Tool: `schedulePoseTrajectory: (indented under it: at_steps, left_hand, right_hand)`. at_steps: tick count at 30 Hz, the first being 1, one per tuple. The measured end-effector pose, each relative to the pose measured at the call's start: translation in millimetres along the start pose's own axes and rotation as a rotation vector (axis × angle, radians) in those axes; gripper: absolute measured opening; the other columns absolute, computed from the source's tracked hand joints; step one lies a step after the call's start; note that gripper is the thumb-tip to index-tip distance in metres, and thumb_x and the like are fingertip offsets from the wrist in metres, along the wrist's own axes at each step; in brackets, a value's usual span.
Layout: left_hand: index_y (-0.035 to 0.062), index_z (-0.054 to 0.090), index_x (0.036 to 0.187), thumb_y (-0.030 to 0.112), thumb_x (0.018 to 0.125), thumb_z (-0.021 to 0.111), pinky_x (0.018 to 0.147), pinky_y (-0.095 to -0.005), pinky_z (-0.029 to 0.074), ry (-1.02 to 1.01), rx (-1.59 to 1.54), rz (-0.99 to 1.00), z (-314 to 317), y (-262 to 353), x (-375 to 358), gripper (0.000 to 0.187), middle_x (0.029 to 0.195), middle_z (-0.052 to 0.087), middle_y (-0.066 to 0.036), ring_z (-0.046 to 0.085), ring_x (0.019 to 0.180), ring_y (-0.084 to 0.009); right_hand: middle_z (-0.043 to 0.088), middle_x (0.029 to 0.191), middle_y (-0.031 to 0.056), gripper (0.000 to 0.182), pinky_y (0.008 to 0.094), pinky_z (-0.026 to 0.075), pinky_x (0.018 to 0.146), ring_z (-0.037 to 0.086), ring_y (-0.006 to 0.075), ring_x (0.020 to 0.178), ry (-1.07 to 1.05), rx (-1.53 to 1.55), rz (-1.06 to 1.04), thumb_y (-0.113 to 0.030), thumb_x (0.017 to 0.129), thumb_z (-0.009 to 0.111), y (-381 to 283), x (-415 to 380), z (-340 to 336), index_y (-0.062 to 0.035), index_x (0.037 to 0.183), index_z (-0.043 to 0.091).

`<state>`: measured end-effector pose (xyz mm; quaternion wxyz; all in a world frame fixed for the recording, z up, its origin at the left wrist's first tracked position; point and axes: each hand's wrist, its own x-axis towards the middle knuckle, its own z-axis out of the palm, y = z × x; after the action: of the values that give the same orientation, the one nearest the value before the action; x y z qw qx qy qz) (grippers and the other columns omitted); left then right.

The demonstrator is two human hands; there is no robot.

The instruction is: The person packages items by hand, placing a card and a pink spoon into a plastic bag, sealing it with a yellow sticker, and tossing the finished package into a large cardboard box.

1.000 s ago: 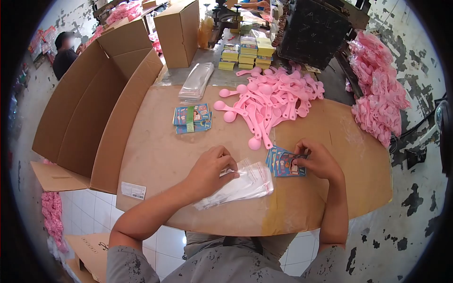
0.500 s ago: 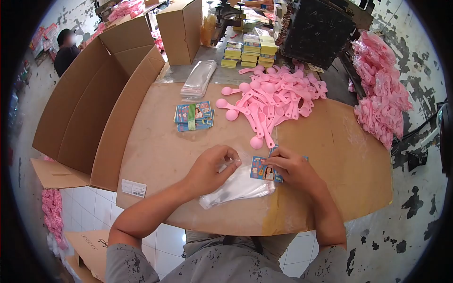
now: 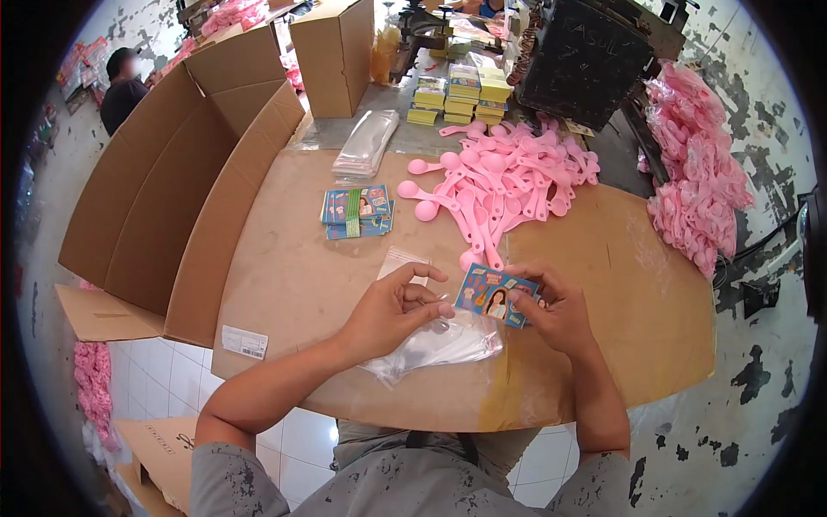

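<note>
From afar, I see the right hand (image 3: 556, 312) pinching a printed card (image 3: 487, 293) by one end — likely to leave the other end free — near the clear bags (image 3: 457, 347). The left hand (image 3: 392, 312), narrowly curled, hangs over them; I cannot tell whether it grips one.

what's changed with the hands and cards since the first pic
The right hand has moved left and now holds a card up beside the left hand. A clear bag's end now shows beyond the left hand; whether its fingers grip it is unclear. The pink scoops and banded cards stayed put.
</note>
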<state>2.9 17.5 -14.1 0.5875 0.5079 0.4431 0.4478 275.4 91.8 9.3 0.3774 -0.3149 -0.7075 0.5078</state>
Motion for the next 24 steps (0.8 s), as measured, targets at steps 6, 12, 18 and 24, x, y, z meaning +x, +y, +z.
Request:
schedulePoseTrajectory:
  at_steps: [6,12,18,24]
  left_hand:
    - [0.0001,0.048,0.143,0.003,0.101,0.068,0.084,-0.0282,0.057,-0.052,0.026,0.012,4,1,-3,0.046,0.100,0.078,-0.014,0.074,0.094,-0.0144]
    - [0.0043,0.044,0.150,0.004,0.103,0.067,0.086,-0.0287,0.057,-0.170,0.412,0.093,14,12,-12,0.053,0.105,0.079,-0.014,0.072,0.100,-0.0125]
    - [0.0051,0.042,0.152,0.004,0.104,0.065,0.086,-0.0284,0.057,-0.014,0.152,0.080,12,7,-9,0.054,0.108,0.078,-0.014,0.072,0.101,-0.0123]
    - [0.0039,0.042,0.151,0.004,0.104,0.064,0.085,-0.0282,0.057,-0.011,0.162,0.041,9,12,-11,0.051,0.109,0.076,-0.014,0.071,0.100,-0.0129]
  right_hand:
    - [0.070,0.104,0.0056,0.029,0.0295,0.054,0.080,0.066,0.0133,0.096,-0.249,-0.355,-0.210,0.002,0.093,0.071,-10,5,-3,-0.0019,0.122,0.071]
    - [0.069,0.104,0.0052,0.030,0.0298,0.053,0.075,0.065,0.0119,0.088,-0.119,-0.244,0.049,-0.001,0.092,0.076,-17,-6,31,-0.0025,0.122,0.072]
    - [0.069,0.107,0.0036,0.027,0.0252,0.052,0.075,0.065,0.0097,0.087,-0.034,0.002,0.036,-0.008,0.095,0.076,3,-3,30,-0.0026,0.121,0.073]
    - [0.070,0.101,0.0025,0.018,0.0253,0.052,0.075,0.064,0.0085,0.088,-0.285,-0.055,0.143,-0.009,0.097,0.074,-13,13,20,0.0007,0.112,0.074]
